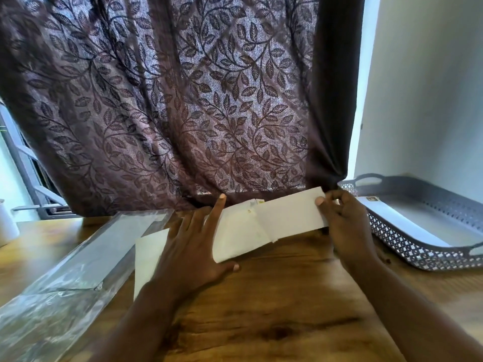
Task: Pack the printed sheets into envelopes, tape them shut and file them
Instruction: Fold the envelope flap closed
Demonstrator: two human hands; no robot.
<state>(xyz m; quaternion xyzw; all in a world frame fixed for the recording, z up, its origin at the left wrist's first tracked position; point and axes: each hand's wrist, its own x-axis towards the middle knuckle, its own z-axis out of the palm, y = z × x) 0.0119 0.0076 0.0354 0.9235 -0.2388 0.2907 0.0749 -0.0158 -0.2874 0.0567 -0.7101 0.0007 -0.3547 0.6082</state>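
Wooden bench (pixel 261 309), curtain (pixel 183 100) behind: the envelope (pixel 240 236) is pinned under the flat, spread left hand (pixel 190 246), and the folded sheet (pixel 290 215) is pinched endwise by the right hand (pixel 345 220), long axis lined up hand-to-hand, so it's probably meant to be fed leftward.

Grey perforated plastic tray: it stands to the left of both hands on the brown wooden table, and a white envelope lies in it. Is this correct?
Not quite. The head view shows the grey perforated plastic tray to the right of the left hand and the right hand, not left. It stands on the brown wooden table, and a white envelope lies in it.
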